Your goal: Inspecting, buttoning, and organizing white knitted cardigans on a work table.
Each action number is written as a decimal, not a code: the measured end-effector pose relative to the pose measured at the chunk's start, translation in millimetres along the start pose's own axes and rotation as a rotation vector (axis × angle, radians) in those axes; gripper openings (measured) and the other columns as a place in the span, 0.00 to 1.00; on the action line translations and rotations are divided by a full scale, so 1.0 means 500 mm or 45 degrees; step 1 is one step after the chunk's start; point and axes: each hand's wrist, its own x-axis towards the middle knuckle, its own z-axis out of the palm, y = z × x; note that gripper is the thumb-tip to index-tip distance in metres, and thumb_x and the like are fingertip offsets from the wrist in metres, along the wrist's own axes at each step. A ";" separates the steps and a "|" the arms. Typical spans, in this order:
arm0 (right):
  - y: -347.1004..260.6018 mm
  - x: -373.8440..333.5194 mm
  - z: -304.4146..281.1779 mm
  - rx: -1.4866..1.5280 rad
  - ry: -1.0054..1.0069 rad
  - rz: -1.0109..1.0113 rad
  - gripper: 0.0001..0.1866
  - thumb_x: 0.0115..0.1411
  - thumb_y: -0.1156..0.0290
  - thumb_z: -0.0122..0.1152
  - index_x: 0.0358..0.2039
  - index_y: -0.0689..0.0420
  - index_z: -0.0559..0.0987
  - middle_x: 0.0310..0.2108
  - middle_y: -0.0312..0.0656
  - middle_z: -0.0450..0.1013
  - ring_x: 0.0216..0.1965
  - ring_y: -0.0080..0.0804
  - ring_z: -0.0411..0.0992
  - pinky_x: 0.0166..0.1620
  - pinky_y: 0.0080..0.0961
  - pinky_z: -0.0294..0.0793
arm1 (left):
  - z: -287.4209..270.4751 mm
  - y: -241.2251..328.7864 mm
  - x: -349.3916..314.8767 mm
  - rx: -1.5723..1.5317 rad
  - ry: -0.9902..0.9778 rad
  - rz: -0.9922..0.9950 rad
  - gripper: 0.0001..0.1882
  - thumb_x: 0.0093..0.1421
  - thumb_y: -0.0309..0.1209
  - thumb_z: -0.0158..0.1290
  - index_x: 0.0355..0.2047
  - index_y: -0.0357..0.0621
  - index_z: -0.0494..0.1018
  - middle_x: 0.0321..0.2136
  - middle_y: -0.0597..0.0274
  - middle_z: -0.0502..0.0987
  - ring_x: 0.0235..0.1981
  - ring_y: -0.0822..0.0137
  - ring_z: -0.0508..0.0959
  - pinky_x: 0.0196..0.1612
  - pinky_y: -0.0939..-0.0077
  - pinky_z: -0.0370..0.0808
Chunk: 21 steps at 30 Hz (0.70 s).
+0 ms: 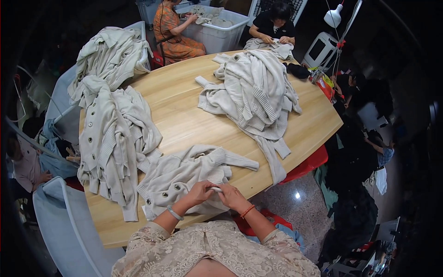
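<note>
A cream knitted cardigan (183,170) with dark round buttons lies spread at the near edge of the table, one sleeve stretched to the right. My left hand (199,193) and my right hand (233,198) are close together over its near right part. Both are closed, pinching a small folded edge of the knit between their fingertips. Beside my left arm lies a heap of similar buttoned cardigans (110,134), partly overlapping the table's left edge. Farther off to the right is another heap of cardigans (258,87), with a sleeve hanging toward the near right edge.
The wooden table (177,113) has curved edges. Plastic bins (74,231) stand along its left side, one piled with knitwear (110,53). Two people sit at the far side handling garments, near a white bin (221,37). Red stools (307,167) stand by the right edge.
</note>
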 end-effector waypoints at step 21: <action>-0.095 -0.013 -0.048 0.720 -0.036 0.273 0.14 0.55 0.61 0.64 0.22 0.59 0.78 0.16 0.27 0.68 0.17 0.13 0.61 0.19 0.16 0.59 | -0.042 -0.001 -0.130 -0.290 0.443 0.086 0.09 0.56 0.32 0.58 0.30 0.38 0.76 0.26 0.70 0.77 0.27 0.81 0.72 0.31 0.82 0.70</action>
